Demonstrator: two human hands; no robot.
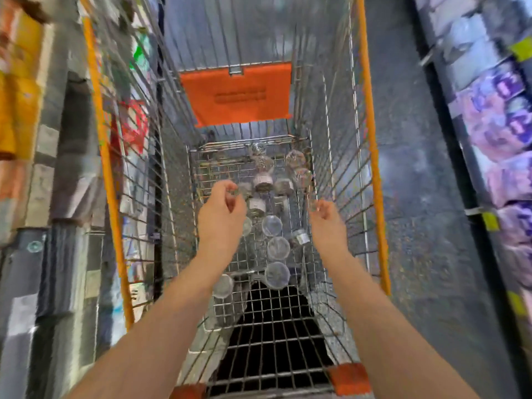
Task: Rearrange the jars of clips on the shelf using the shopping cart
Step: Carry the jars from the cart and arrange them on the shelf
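Several clear jars of clips with round lids lie scattered on the wire floor of the orange-trimmed shopping cart; some are upright, some on their sides. Both my forearms reach down into the cart basket. My left hand hovers over the jars on the left, its fingers loosely curled and nothing between them. My right hand hangs near the cart's right wall, fingers loosely curled, with a blurred glassy glint at its fingertips. I see no jar gripped in either hand.
An orange child-seat flap is folded at the cart's far end. Shelves with blurred goods run along the left, close to the cart. Purple packets fill the shelf on the right, across a grey floor aisle.
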